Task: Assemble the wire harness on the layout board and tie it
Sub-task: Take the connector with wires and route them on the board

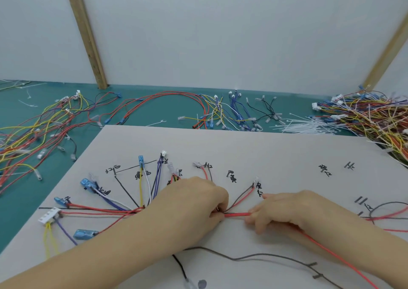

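A grey layout board (276, 151) with hand-drawn black lines and labels lies in front of me. Coloured wires fan out over its left half, ending in blue terminals (141, 161) and a white connector (49, 216). The wires meet in a red wire bundle (237, 214) along the drawn trunk line. My left hand (198, 202) pinches this bundle at its left end. My right hand (280, 209) pinches the same bundle a short way to the right. A red wire (335, 255) and a grey wire (254, 256) trail toward the near edge.
Around the board is a green table (22, 200). Loose wire sets lie at the left (44, 123) and along the back (220, 109). A heap of white cable ties (309, 126) and a big tangle of harnesses (371, 114) sit at the back right. A white wall stands behind.
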